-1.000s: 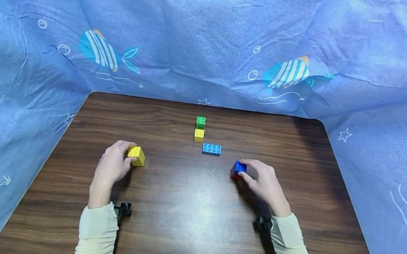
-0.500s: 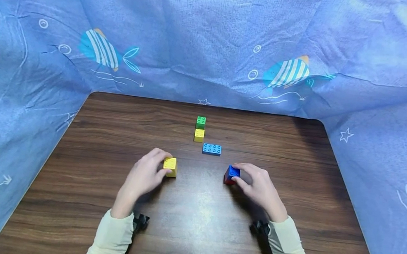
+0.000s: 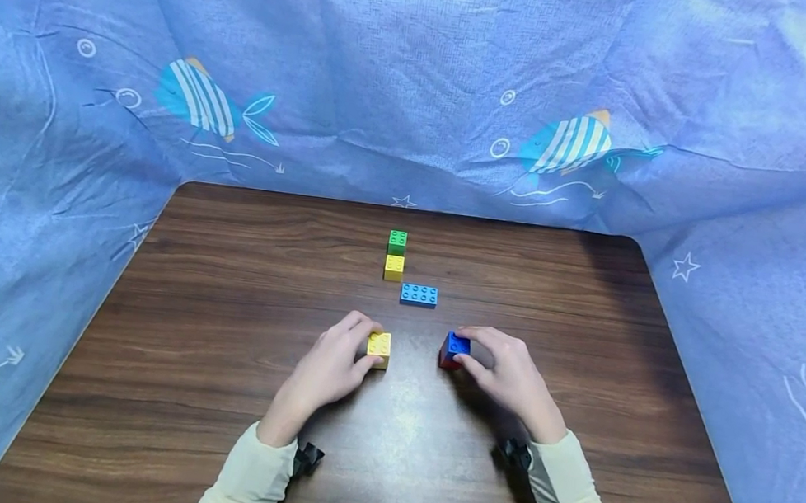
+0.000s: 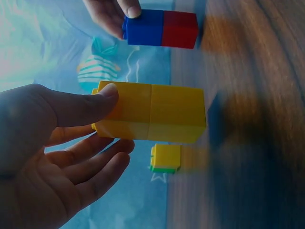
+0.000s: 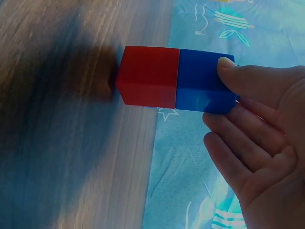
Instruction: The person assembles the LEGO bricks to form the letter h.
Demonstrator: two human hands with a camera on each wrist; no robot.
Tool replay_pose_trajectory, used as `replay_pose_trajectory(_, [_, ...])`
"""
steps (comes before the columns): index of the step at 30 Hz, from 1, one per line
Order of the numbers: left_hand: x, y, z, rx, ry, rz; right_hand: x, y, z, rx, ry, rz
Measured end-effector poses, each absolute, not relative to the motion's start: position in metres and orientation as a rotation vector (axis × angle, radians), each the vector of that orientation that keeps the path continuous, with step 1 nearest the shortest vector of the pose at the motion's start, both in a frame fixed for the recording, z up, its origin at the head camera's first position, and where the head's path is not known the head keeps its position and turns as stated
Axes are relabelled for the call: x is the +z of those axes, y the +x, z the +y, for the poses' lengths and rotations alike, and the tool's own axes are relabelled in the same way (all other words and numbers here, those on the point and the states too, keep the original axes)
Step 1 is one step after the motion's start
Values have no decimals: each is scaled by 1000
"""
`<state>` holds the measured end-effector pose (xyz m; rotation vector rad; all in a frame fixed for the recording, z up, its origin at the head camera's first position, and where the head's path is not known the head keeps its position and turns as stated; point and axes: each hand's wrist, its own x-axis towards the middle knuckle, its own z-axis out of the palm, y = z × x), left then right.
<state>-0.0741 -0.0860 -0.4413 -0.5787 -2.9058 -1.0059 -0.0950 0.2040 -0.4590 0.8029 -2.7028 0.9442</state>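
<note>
My left hand (image 3: 332, 364) pinches a stack of two yellow toy bricks (image 4: 151, 112) by its upper brick, between thumb and fingers. The stack is upright, its lower end a little above the table. To its right, my right hand (image 3: 509, 371) pinches a blue brick (image 5: 205, 81) that sits on a red brick (image 5: 148, 76). That stack is upright too, its red end close to the tabletop; whether it touches, I cannot tell. A gap separates the two stacks. Farther back lie a light blue eight-stud brick (image 3: 419, 295), a yellow brick (image 3: 394, 268) and a green brick (image 3: 397, 242).
The dark wood table (image 3: 224, 248) reaches back to a blue fish-patterned cloth (image 3: 408, 78), which also hangs at both sides. Yellow and green bricks stand one behind the other, and the light blue one lies just in front and right.
My left hand has carried the yellow stack rightward and slightly nearer, to the table's middle. My right hand has shifted the blue and red stack a little left and nearer.
</note>
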Motion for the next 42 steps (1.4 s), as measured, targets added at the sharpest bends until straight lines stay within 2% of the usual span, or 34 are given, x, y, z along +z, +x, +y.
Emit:
replay_pose_trajectory(28, [-455, -75, -71, -1097, -626, -2894, -450, -103, 205, 898, 878, -2838])
replay_pose_trajectory(42, [-464, -77, -73, -1176, -634, -2888, -412, -171, 191, 878, 961, -2694])
